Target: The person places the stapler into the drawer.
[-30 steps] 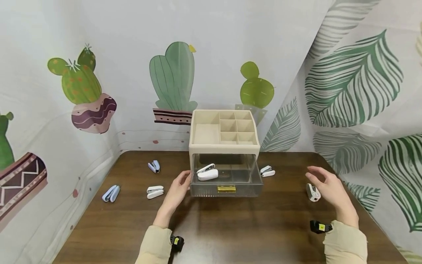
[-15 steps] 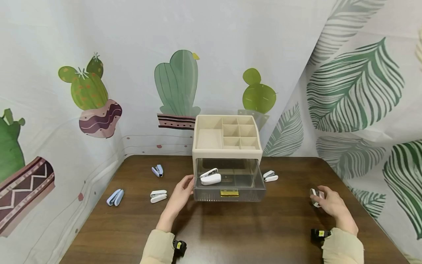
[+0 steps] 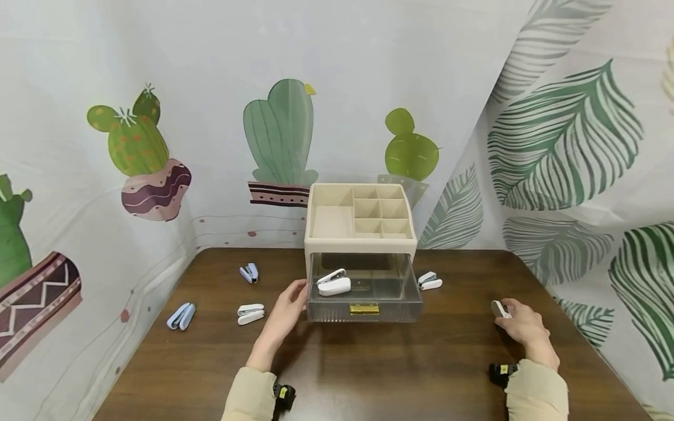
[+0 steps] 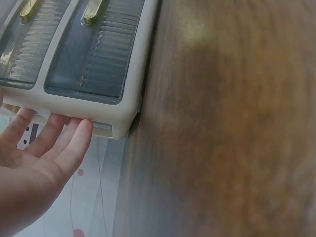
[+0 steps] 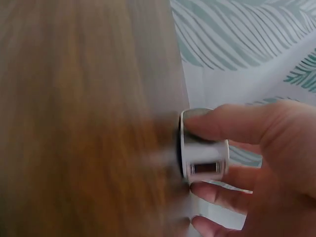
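Observation:
My right hand (image 3: 525, 328) grips a small white stapler (image 3: 501, 310) at the table's right side. In the right wrist view, my thumb lies on one side of that stapler (image 5: 205, 153) and fingers on the other; the view is blurred. With its fingers fairly straight, my left hand (image 3: 286, 309) touches the side of a cream desk organizer (image 3: 360, 241); the left wrist view shows the fingertips at the organizer's side wall (image 4: 98, 109). The organizer's clear grey drawer (image 3: 392, 289) is pulled out, and a white stapler (image 3: 334, 285) lies in it.
On the left of the table (image 3: 400, 374) lie a blue stapler (image 3: 181, 316), a lilac-blue stapler (image 3: 249, 273) and a white stapler (image 3: 250, 314). Another white stapler (image 3: 430, 281) lies just right of the organizer. Patterned curtains (image 3: 347, 52) hang behind.
My right hand has come down onto the white stapler on the right, taken hold of it and shifted slightly left. The left hand has stayed against the organizer. The head view has tilted slightly.

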